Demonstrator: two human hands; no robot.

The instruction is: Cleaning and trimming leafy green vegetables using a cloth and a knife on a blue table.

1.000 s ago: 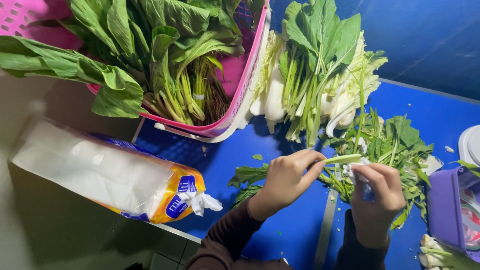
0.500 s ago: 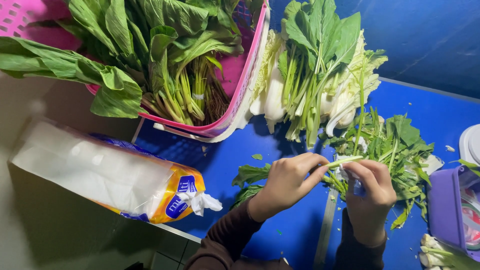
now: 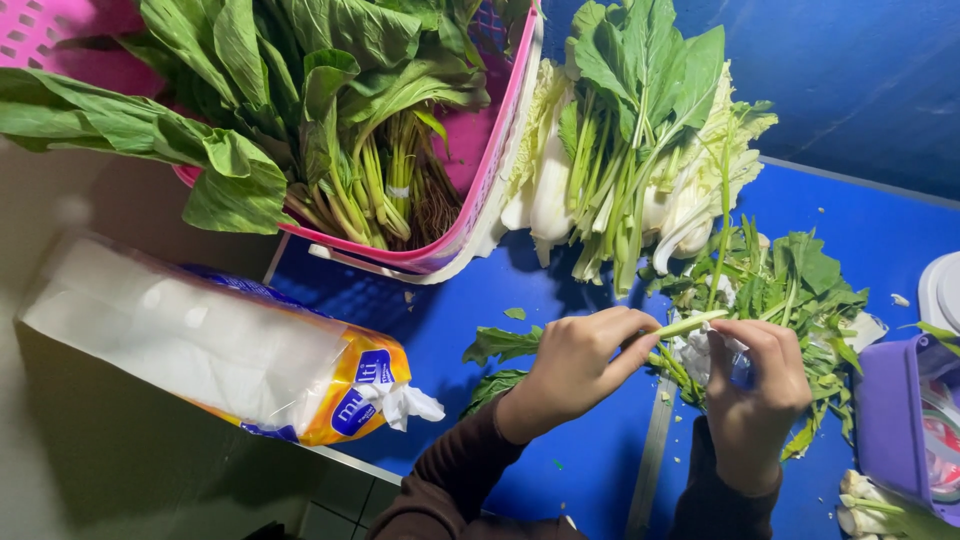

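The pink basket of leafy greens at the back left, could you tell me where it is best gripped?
Probably the pink basket's exposed right rim, approached from the right over the blue table. Leaves spill over its left side and hide the rim there; the right edge shows bare plastic.

one head-worn camera looks steeply down, close above the blue table (image 3: 560, 300), facing the pink basket (image 3: 470, 200) at the far edge.
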